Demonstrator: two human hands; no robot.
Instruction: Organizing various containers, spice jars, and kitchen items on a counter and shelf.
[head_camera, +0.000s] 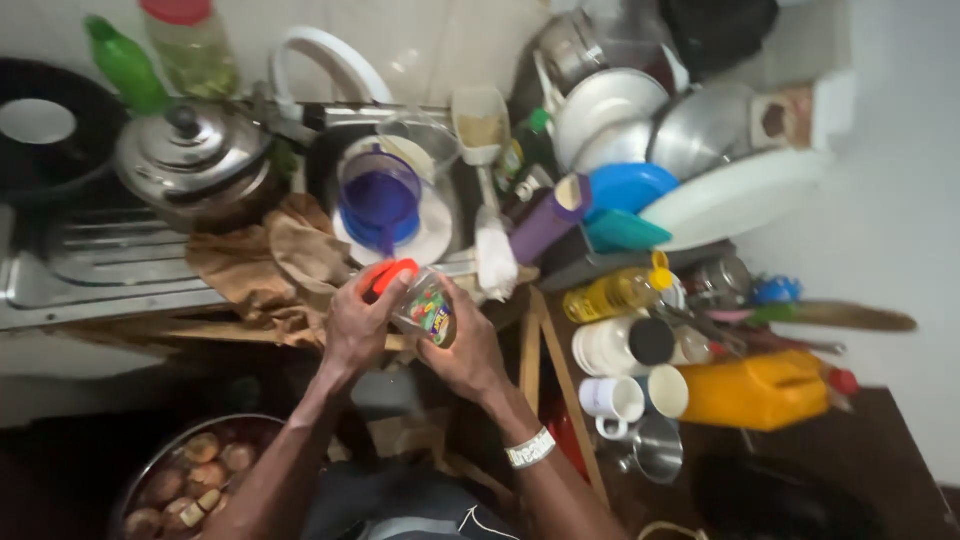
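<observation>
Head-camera view, looking straight down: a person's two bare hands meet over the front edge of a crowded kitchen worktop (120, 300), working on a small clear plastic jar with a bright multicoloured label (428, 308). The right hand (468, 350), a pale metal watch band (531, 448) on its wrist, has its fingers wrapped around the jar's body, holding it tilted; the left hand (358, 325) has its fingers closed on the jar's red-orange cap (385, 276) at the upper end. By the look of the grip, the step in hand is turning that cap, though whether it is being loosened or tightened cannot be told; the next move would seem to call for a firm hold on the body while the cap is twisted, with the jar kept level enough not to spill. Just behind the hands lies a crumpled brown cloth (270, 265) on the ribbed steel draining board, and beyond it a steel pot with a knobbed lid (192, 160), a blue plastic jug on a white plate (380, 200) and a green bottle (125, 65). To the right, a purple flask (548, 218), a blue plate (630, 185), stacked steel bowls, a yellow oil bottle (615, 292), white mugs (612, 398) and an orange-yellow jerrycan (755, 390) crowd the surface. Lower left, a round metal basin holding brown pieces of food (190, 475) sits on the dim floor; pale walls close in the cramped, poorly lit room.
</observation>
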